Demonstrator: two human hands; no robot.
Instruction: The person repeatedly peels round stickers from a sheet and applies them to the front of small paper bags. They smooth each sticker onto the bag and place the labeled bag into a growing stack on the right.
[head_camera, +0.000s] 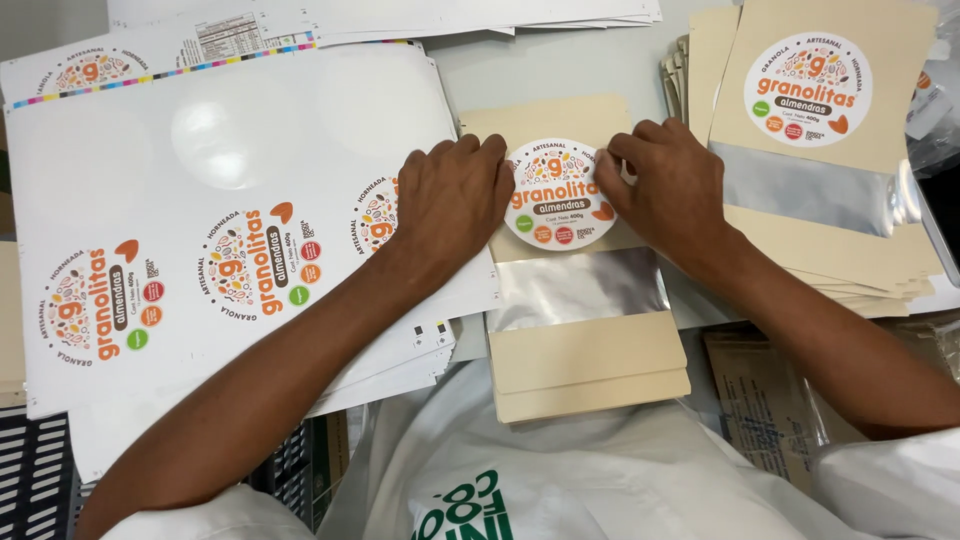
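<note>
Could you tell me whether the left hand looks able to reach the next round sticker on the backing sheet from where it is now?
Probably yes. The left hand rests at the sheet's edge, partly covering the nearest round sticker, and nothing lies on the backing sheet between them.

A pale grey table (540, 75) carried everything. From nine to eleven o'clock lay a stack of glossy white sticker sheets (200, 130), a few round labels left on the top sheet. At twelve o'clock, more printed white sheets (420, 15) lay fanned along the far edge. At the centre lay a small pile of tan pouches with clear windows (585, 360). At two o'clock, a larger stack of labelled tan pouches (830, 230) rested just beside it.
</note>
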